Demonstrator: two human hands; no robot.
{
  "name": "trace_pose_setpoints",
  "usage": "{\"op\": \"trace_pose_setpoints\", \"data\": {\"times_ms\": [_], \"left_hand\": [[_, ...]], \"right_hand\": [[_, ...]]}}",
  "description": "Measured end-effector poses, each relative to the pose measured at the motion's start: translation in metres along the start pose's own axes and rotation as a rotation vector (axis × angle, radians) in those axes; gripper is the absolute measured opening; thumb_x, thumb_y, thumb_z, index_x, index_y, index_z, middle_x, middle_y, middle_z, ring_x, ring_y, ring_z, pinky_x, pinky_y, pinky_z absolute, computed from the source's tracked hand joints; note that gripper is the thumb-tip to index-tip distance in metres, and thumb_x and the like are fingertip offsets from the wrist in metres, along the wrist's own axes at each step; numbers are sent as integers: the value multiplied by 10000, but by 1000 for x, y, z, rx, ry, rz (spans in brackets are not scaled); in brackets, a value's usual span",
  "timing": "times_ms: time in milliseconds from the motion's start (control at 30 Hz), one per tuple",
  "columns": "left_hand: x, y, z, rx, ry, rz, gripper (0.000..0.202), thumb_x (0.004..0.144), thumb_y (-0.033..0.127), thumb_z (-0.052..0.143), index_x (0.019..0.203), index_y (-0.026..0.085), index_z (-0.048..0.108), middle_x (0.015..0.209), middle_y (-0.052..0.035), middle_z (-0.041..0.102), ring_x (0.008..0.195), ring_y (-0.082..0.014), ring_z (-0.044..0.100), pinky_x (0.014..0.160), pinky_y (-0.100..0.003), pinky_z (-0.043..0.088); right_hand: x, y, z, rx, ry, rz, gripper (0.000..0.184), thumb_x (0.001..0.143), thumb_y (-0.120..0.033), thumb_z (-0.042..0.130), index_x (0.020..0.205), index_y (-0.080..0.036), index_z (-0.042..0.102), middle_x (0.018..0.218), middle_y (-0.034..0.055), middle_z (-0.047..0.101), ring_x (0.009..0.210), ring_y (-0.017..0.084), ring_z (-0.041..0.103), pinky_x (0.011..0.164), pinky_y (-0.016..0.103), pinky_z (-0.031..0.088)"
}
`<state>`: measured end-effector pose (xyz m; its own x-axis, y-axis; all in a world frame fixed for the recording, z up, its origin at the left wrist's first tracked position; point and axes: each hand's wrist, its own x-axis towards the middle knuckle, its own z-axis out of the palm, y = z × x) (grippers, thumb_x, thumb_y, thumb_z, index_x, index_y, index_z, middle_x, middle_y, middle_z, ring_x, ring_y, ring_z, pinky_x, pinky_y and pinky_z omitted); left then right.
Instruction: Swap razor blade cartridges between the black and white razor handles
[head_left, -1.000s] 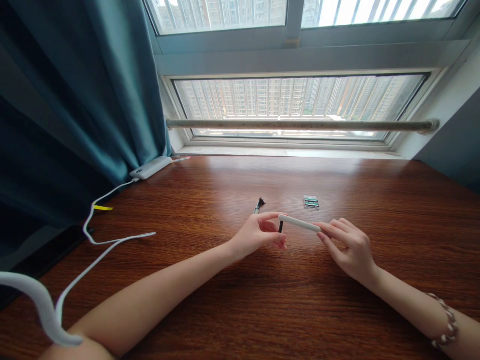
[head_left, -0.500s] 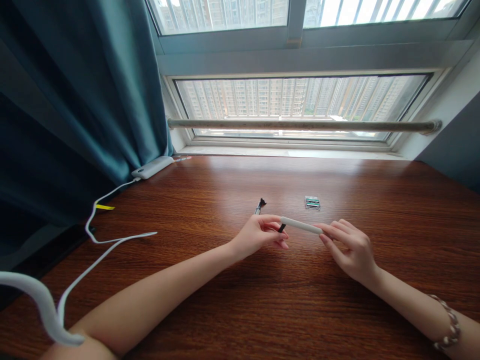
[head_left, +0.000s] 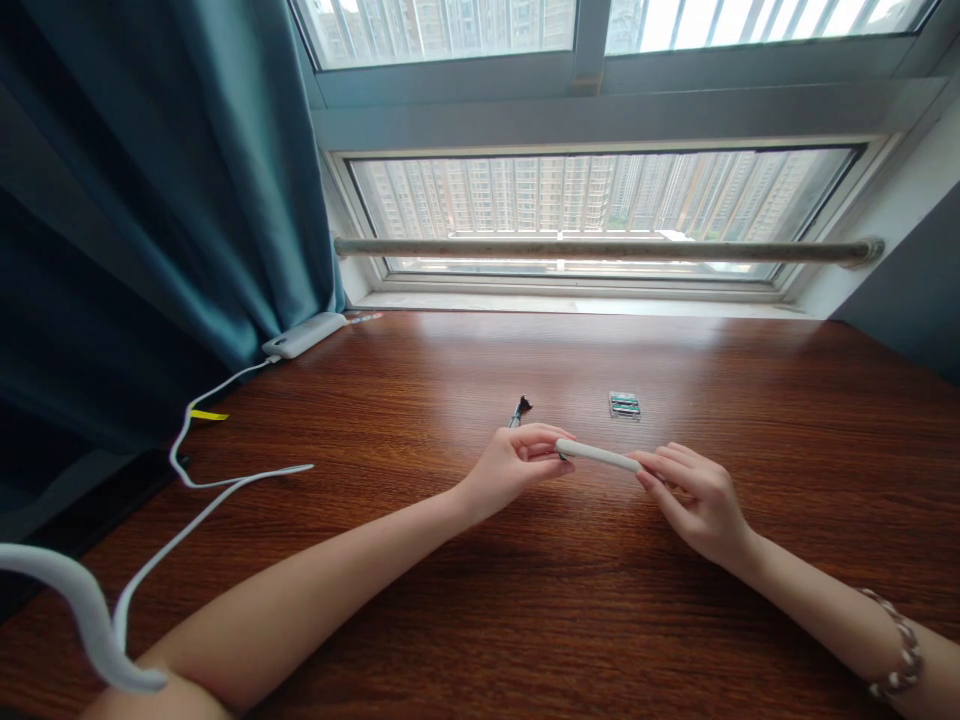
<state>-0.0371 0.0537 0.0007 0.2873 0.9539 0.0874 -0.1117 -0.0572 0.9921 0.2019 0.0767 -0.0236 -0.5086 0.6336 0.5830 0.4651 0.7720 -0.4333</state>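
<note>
A slim white stick [head_left: 600, 456] spans the gap between my hands, above the table. My right hand [head_left: 701, 497] is closed on its right end, pinched between thumb and fingertips. My left hand [head_left: 517, 465] is closed at the stick's left end, with the fingertips around a small black piece [head_left: 562, 456], mostly hidden by the fingers. Whether that piece touches the stick cannot be made out. Just behind my left hand lies a silver razor-like tool [head_left: 519, 410] with a black head, its lower part hidden. Farther back sits a small clear pack [head_left: 624, 405] with dark and green strips.
The wooden table [head_left: 480, 620] reaches to the window. A white device [head_left: 306, 335] with a white cable [head_left: 180, 440] lies by the blue curtain [head_left: 247, 180] at left. A yellow strip [head_left: 210, 414] is beside the cable. A thick white curved thing [head_left: 82, 600] is at lower left.
The black piece, tilted below the stick's left end before, is now mostly hidden in my left fingers. The stick has shifted slightly left. My left fingers are closer around its end.
</note>
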Motion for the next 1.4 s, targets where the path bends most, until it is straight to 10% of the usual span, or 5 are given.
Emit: {"op": "trace_pose_setpoints", "data": {"times_ms": [1400], "left_hand": [[-1, -1, 4, 32, 64, -19, 508, 616, 226, 707, 1086, 149, 532, 837, -41, 626, 793, -195, 631, 791, -350, 488]], "right_hand": [[0, 1, -2, -124, -24, -24, 187, 789, -203, 509, 935, -190, 625, 659, 25, 567, 600, 147, 482, 567, 273, 382]]}}
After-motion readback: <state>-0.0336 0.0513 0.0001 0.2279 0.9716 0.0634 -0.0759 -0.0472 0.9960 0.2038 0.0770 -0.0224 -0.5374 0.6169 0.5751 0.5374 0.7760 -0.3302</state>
